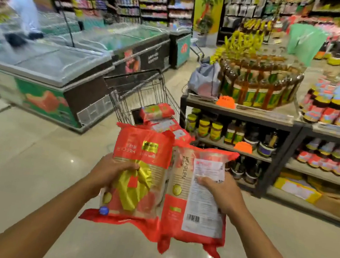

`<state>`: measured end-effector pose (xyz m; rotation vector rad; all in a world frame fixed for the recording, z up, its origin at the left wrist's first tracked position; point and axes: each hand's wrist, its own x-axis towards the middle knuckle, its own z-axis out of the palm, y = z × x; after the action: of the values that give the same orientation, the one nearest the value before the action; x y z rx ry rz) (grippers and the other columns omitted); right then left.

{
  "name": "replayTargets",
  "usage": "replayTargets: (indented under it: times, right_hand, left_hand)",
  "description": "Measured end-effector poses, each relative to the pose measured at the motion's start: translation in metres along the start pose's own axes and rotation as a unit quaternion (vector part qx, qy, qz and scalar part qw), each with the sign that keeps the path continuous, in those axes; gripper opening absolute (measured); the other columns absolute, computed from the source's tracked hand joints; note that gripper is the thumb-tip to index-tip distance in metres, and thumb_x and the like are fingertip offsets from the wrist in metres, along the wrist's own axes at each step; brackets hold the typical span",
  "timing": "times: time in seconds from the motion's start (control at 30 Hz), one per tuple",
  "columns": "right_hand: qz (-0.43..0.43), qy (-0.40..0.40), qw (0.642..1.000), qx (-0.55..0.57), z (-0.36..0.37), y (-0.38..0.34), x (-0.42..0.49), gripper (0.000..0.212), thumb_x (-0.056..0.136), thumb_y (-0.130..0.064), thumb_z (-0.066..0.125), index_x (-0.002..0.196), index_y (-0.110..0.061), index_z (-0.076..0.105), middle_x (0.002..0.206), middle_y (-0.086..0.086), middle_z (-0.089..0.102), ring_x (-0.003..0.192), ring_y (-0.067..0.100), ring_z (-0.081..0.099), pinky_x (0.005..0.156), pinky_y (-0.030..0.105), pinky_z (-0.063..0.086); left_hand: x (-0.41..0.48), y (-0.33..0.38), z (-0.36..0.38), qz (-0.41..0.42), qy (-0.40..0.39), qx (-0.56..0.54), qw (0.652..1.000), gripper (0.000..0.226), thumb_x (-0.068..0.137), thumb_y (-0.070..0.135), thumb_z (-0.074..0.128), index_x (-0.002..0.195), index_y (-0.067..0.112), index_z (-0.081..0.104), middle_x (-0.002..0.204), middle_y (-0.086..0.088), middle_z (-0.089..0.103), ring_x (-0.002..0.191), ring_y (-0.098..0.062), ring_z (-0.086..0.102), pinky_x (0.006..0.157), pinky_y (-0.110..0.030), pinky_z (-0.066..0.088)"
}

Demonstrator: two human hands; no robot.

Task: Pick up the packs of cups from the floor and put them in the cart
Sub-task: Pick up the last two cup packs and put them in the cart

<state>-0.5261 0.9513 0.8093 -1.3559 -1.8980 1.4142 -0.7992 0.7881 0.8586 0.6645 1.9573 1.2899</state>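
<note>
Head view: both hands up, one pack each, held over the floor point(19, 151) just short of the cart point(141, 94). Left hand point(110, 173) has its fingers wrapped around the left pack of cups point(139, 168); right hand point(221, 193) has its fingers clamped on the right pack of cups point(196, 198), barcode side up. Packs touch side by side. More red packs point(158, 112) already lie in the cart basket.
</note>
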Motion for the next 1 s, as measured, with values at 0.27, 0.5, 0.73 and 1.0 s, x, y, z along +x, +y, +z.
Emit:
replayTargets:
  times: [0.27, 0.5, 0.73, 1.0]
  right_hand:
    - [-0.061, -0.125, 0.990, 0.008, 0.125, -0.094, 0.115, 0.026, 0.072, -0.049, 0.076, 0.097, -0.042, 0.074, 0.093, -0.020, 0.079, 0.088, 0.005, 0.075, 0.087, 0.039, 0.058]
    - [-0.081, -0.157, 0.984, -0.013, 0.233, -0.153, 0.208, 0.024, 0.071, -0.051, 0.076, 0.095, -0.056, 0.073, 0.097, -0.020, 0.079, 0.093, 0.006, 0.075, 0.094, 0.041, 0.058]
    - [-0.017, -0.121, 0.992, 0.008, 0.311, -0.202, 0.294, 0.038, 0.075, -0.050, 0.079, 0.110, -0.041, 0.070, 0.099, -0.021, 0.077, 0.093, 0.001, 0.072, 0.088, 0.033, 0.055]
    - [0.073, -0.020, 0.995, 0.060, 0.309, -0.196, 0.381, 0.049, 0.070, -0.053, 0.079, 0.114, -0.031, 0.076, 0.105, -0.014, 0.080, 0.098, 0.009, 0.075, 0.098, 0.042, 0.057]
  left_hand:
    - [0.073, -0.002, -0.124, -0.033, 0.133, -0.022, 0.990, 0.021, 0.077, 0.019, 0.085, 0.093, 0.023, 0.072, 0.074, 0.008, 0.080, 0.078, -0.019, 0.076, 0.071, -0.031, 0.059]
    - [0.177, -0.025, -0.215, -0.040, 0.148, -0.028, 0.988, 0.022, 0.078, 0.022, 0.085, 0.098, 0.020, 0.074, 0.083, 0.000, 0.082, 0.081, -0.024, 0.078, 0.070, -0.031, 0.058]
    - [0.320, -0.015, -0.291, -0.030, 0.093, -0.019, 0.995, 0.022, 0.079, 0.019, 0.084, 0.100, 0.017, 0.075, 0.076, 0.002, 0.081, 0.072, -0.018, 0.077, 0.061, -0.028, 0.056]
    - [0.483, 0.020, -0.264, -0.013, -0.063, 0.016, 0.998, 0.036, 0.075, 0.021, 0.087, 0.108, 0.014, 0.074, 0.090, -0.004, 0.083, 0.075, -0.019, 0.079, 0.065, -0.031, 0.058]
